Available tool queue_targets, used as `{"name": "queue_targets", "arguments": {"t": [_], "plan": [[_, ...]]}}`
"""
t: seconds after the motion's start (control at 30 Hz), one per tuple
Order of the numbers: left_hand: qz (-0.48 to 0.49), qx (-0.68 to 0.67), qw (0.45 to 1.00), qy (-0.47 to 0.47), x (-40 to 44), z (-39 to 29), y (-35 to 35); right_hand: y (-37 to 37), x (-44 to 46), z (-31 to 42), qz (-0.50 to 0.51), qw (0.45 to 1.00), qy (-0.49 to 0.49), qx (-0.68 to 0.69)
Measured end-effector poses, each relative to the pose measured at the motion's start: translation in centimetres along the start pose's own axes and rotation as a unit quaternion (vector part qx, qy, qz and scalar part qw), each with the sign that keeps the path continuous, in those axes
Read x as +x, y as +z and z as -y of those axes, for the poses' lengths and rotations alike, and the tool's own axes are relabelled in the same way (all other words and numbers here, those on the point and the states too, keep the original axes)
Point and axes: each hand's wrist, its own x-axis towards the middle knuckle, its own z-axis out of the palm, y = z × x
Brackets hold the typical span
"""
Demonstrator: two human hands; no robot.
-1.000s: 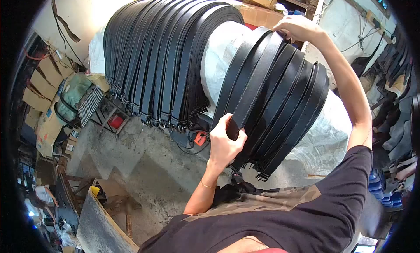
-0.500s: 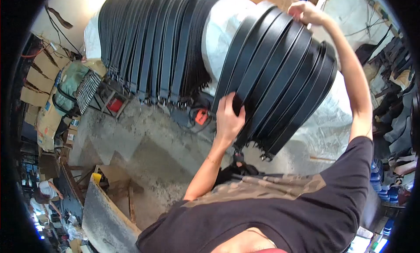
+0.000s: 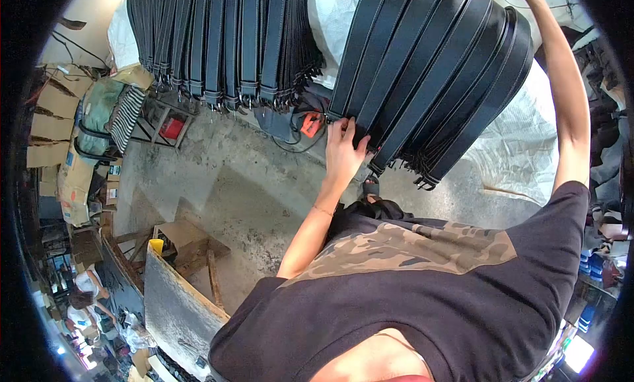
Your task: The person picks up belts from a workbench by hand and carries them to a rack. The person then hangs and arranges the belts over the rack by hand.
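Observation:
Black leather belts (image 3: 422, 71) hang in an overlapping row over a white-covered support in front of me, their lower ends bunched together. My left hand (image 3: 345, 151) is at the lower end of the leftmost belt in this row, fingers and thumb closed around its edge. My right forearm (image 3: 568, 85) reaches up along the right side of the belts; the hand itself lies past the top edge of the view. To the left, a second dense row of black belts (image 3: 224, 45) hangs with metal buckles at the bottom.
White woven sheeting (image 3: 518, 138) drapes under the belts. An orange object (image 3: 311, 124) with a cable sits on the concrete floor (image 3: 231, 177). A metal stand (image 3: 158, 121), cardboard boxes (image 3: 56, 131) and a grey board (image 3: 175, 309) are leftward. Another person (image 3: 86, 296) works at lower left.
My left hand has slid down from the belt's side to its lower end. The view has tilted down, so the belts sit higher and my right hand has left the frame.

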Motion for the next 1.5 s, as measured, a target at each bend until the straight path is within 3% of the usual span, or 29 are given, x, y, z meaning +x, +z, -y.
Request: {"name": "queue_targets", "arguments": {"t": [0.1, 0.17, 0.27, 0.3, 0.33, 0.37, 0.4, 0.43, 0.5, 0.57, 0.63, 0.7, 0.77, 0.83, 0.87, 0.9, 0.97, 1.03, 1.17, 1.23, 1.27, 1.3, 1.37, 1.43, 1.5], "plan": [[0.013, 0.06, 0.998, 0.013, 0.0, -0.2, 0.3, -1.0, -3.6, 4.6, -0.124, 0.987, -0.022, -0.103], [0.051, 0.001, 0.999, -0.015, -0.5, 0.5, 0.5, -1.2, -6.8, 8.9, -0.15, 0.983, -0.031, -0.106], [0.015, -0.089, 0.996, -0.014, -1.5, 1.3, -0.9, -0.1, -12.1, 14.9, -0.201, 0.975, -0.012, -0.091], [-0.002, -0.135, 0.991, -0.013, -2.2, 2.0, -1.7, 0.2, -13.1, 15.8, -0.228, 0.971, 0.013, -0.073], [0.017, -0.136, 0.99, -0.034, -3.2, 3.3, -2.2, -0.3, -13.9, 11.0, -0.228, 0.971, 0.021, -0.074], [0.035, -0.137, 0.988, -0.057, -4.3, 4.4, -2.6, -0.5, -13.0, 13.2, -0.151, 0.969, 0.113, 0.16], [0.061, -0.148, 0.983, -0.085, -5.3, 5.4, -2.7, 2.7, -18.4, 15.8, -0.15, 0.968, 0.12, 0.161], [0.066, -0.149, 0.983, -0.084, -6.2, 6.3, -2.2, 5.0, -19.3, 13.0, -0.225, 0.968, -0.105, -0.015], [0.121, -0.153, 0.976, -0.1, -7.3, 7.4, -1.0, 8.0, -22.6, 18.0, -0.165, 0.983, -0.061, 0.056], [0.136, -0.18, 0.963, -0.148, -6.7, 6.9, 0.1, 12.5, -25.0, 21.2, -0.167, 0.969, -0.024, 0.18], [0.164, -0.273, 0.921, -0.223, -6.6, 7.0, 1.0, 16.9, -26.5, 23.5, -0.124, 0.958, 0.013, 0.257], [0.161, -0.257, 0.928, -0.218, -6.7, 6.8, 1.3, 22.1, -27.5, 25.2, -0.084, 0.908, 0.117, 0.394], [0.186, -0.238, 0.934, -0.189, -7.2, 6.6, 0.9, 27.5, -28.3, 26.1, -0.085, 0.882, 0.158, 0.435], [0.146, -0.251, 0.947, -0.139, -7.4, 5.3, 0.8, 31.6, -28.2, 27.9, -0.095, 0.819, 0.235, 0.515], [0.136, -0.251, 0.949, -0.135, -7.5, 5.0, 1.1, 32.9, -28.0, 28.5, -0.083, 0.807, 0.272, 0.517], [0.128, -0.251, 0.95, -0.132, -7.8, 4.8, 1.1, 34.3, -27.8, 28.9, -0.093, 0.839, 0.278, 0.458], [0.138, -0.251, 0.95, -0.126, -8.5, 5.4, 2.1, 35.4, -27.3, 30.3, -0.11, 0.844, 0.283, 0.441], [0.045, -0.331, 0.922, -0.198, -8.8, 5.6, 3.3, 37.3, -27.7, 30.3, -0.114, 0.849, 0.275, 0.436], [0.101, -0.261, 0.922, -0.268, -8.7, 5.4, 2.5, 40.4, -29.0, 29.9, -0.078, 0.865, 0.312, 0.385], [0.109, -0.499, 0.714, -0.478, -9.3, 6.3, 3.6, 41.3, -29.6, 29.9, -0.031, 0.863, 0.305, 0.402], [0.172, -0.581, 0.627, -0.489, -9.1, 7.3, 3.9, 42.0, -29.9, 29.7, -0.017, 0.859, 0.306, 0.41], [0.171, -0.581, 0.628, -0.489, -9.1, 7.7, 4.5, 42.7, -30.2, 29.4, -0.018, 0.859, 0.305, 0.41], [0.186, -0.696, 0.52, -0.458, -9.0, 7.5, 4.7, 43.4, -30.6, 29.4, 0.039, 0.87, 0.302, 0.388], [0.182, -0.694, 0.549, -0.43, -8.6, 7.1, 4.8, 44.5, -31.0, 29.4, 0.041, 0.868, 0.303, 0.39], [0.175, -0.614, 0.612, -0.467, -8.6, 6.7, 4.7, 45.4, -31.6, 29.1, 0.043, 0.867, 0.306, 0.392]]}}
